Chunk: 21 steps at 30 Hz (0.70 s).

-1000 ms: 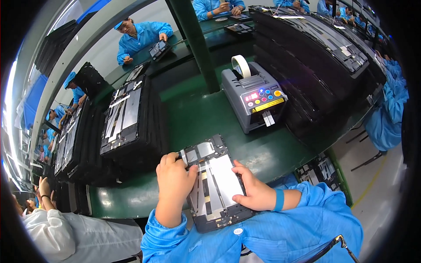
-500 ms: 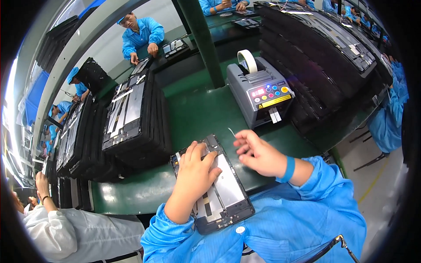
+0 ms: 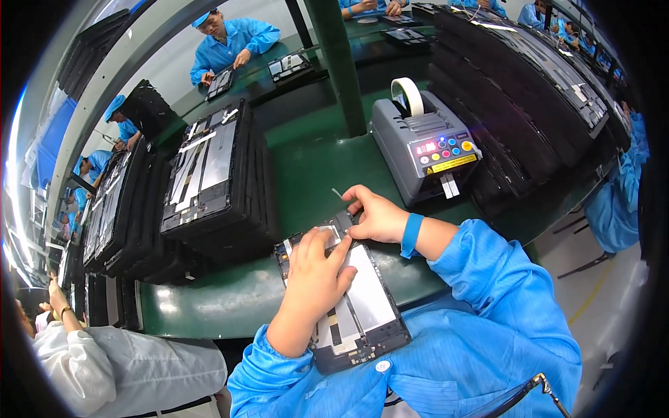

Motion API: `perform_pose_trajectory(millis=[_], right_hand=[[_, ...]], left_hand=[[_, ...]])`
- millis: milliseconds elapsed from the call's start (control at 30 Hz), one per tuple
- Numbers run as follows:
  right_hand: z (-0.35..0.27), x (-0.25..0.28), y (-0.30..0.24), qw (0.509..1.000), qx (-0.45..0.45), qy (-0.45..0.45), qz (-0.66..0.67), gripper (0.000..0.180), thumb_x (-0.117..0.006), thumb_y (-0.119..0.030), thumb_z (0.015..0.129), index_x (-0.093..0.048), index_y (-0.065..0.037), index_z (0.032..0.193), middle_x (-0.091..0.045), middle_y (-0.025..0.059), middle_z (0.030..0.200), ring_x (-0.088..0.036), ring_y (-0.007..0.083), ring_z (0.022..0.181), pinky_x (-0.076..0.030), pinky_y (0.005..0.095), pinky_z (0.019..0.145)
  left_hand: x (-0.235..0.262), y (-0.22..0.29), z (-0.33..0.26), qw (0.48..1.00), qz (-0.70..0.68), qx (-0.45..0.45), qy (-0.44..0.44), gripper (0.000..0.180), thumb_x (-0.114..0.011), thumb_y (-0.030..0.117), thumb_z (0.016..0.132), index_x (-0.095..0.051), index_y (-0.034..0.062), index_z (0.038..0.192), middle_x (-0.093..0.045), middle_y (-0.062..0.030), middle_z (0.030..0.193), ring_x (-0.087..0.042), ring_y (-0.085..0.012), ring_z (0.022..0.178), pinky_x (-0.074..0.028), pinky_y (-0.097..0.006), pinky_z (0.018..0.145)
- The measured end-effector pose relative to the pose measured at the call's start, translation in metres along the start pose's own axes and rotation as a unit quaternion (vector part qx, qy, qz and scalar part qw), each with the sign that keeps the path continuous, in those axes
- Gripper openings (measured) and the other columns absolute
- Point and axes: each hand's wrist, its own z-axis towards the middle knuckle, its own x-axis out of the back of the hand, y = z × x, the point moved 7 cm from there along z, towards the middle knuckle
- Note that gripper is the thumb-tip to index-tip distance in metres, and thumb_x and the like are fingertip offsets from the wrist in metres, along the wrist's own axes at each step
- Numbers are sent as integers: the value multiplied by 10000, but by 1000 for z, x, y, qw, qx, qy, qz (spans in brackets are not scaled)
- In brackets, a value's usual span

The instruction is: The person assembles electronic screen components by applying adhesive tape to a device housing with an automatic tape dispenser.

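Note:
An opened tablet (image 3: 369, 296), with a silvery inner plate and black frame, lies tilted at the table's near edge against my body. My left hand (image 3: 313, 268) rests across its upper part, fingers stretched and thumb apart. At the tablet's top right corner is my right hand (image 3: 376, 216), its fingers bent and its thumb beside my left fingertips. A short pale strip of tape (image 3: 336, 192) sticks out at my right index fingertip. Whether it is pinched or only stuck there is hard to see.
A grey tape dispenser (image 3: 425, 150) with a white roll stands beyond my right hand. Stacks of opened tablets rise at left (image 3: 209, 164) and right (image 3: 516, 104). A green post (image 3: 338, 76) stands behind. Co-workers sit across the table (image 3: 306, 150) and at left.
My right hand has moved left with the tape strip, onto the tablet's top corner beside my left fingers. My left hand stays on the tablet. The view has shifted slightly.

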Motion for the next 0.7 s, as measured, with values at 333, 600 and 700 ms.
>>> perform_pose_trajectory(millis=[333, 600, 700], right_hand=[[-2, 10, -16, 994, 78, 3, -80, 386, -726, -135, 727, -544, -55, 1059, -534, 132, 1042, -574, 202, 864, -483, 310, 751], [-2, -13, -55, 902, 124, -191, -367, 210, -591, -258, 842, -666, -76, 916, -662, 127, 869, -624, 312, 852, -483, 412, 755], [0, -19, -53, 870, 112, -216, -428, 242, -577, -279, 851, -674, -75, 938, -667, 135, 866, -631, 325, 847, -485, 417, 760]], left_hand=[[1, -7, 0, 996, 91, 7, 9, 503, -700, 395, 705, -641, 184, 1158, -477, -174, 1247, -392, -358, 1228, -330, -479, 933], [-7, -28, 1, 998, -36, 43, -14, 393, -650, 273, 764, -650, 190, 1149, -471, -166, 1224, -407, -339, 1189, -314, -471, 960], [-7, -31, 3, 997, -57, 52, -7, 340, -624, 211, 776, -672, 186, 1112, -480, -160, 1198, -417, -327, 1170, -310, -458, 964]])
